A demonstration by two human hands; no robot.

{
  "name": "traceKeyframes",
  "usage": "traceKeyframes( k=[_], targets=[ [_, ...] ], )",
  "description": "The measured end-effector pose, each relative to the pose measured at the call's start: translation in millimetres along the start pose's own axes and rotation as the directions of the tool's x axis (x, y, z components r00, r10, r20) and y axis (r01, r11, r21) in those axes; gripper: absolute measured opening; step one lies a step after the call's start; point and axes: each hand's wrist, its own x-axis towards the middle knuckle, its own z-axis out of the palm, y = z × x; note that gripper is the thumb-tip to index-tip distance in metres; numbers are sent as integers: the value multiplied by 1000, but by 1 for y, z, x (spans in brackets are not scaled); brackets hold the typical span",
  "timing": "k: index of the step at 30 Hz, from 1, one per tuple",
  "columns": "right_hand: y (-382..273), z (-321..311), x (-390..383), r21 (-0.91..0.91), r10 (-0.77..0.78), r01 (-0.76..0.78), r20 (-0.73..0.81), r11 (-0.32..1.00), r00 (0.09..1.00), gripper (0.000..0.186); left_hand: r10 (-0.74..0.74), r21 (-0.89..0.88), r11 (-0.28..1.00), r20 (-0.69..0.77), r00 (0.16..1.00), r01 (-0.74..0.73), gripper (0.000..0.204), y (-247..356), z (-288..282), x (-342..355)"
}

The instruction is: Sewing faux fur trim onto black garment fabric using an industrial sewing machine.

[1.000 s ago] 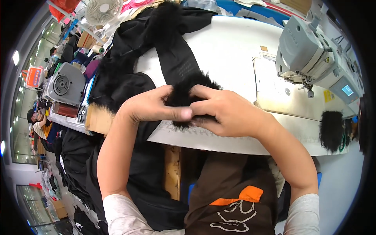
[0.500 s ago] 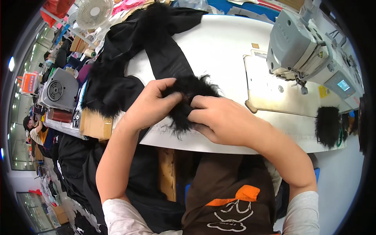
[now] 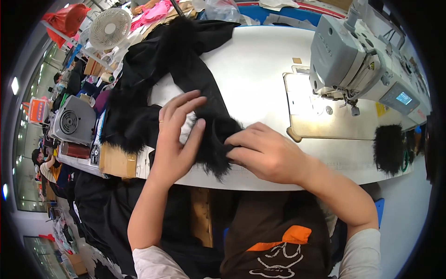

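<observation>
The fur-trimmed end (image 3: 215, 166) of the black garment (image 3: 193, 76) is positioned at the near edge of the white worktable (image 3: 260, 56), left of the metal plate (image 3: 334, 129) and well apart from the head of the sewing machine (image 3: 341, 60). A smooth black length is laid from this end toward the far left, where more fur and fabric are bunched. The fur-trimmed end is pinched from the right between the thumb and bent fingers of the right hand (image 3: 272, 156); the exact contact of the fingertips is partly hidden by pile. The left hand (image 3: 175, 139) is spread, with fingers extended and nothing gripped, just beside the left edge of the fabric; whether the thumb touches the cloth cannot be told. The step in hand is judged to be the handling and arranging of the fur-trimmed end. For good control, the right-hand pinch should be taken on the backing cloth rather than on the hairs alone, as loose pile is likely to slip. Long hairs should be stroked clear of the fabric edge so that the edge can be seen and felt. The smooth length should be left slack and untwisted, since drag from the bunched part could pull the end askew.
</observation>
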Motion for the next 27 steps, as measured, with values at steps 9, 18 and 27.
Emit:
traceKeyframes(
  k=[9, 18, 27],
  targets=[
    [3, -11, 18, -42, 30, -22, 202, 999, 979, 20, 55, -240, 969, 430, 901, 55, 45, 28, -36, 9],
    [9, -26, 22, 59, 84, -101, 244, 993, 966, 20, 15, -260, 956, 502, 865, 134, 34, 17, -29, 0],
    [11, -34, 17, 188, 93, -138, 232, 972, 968, 18, 136, -355, 934, 474, 870, 47, 29, 21, -21, 2]
  ],
)
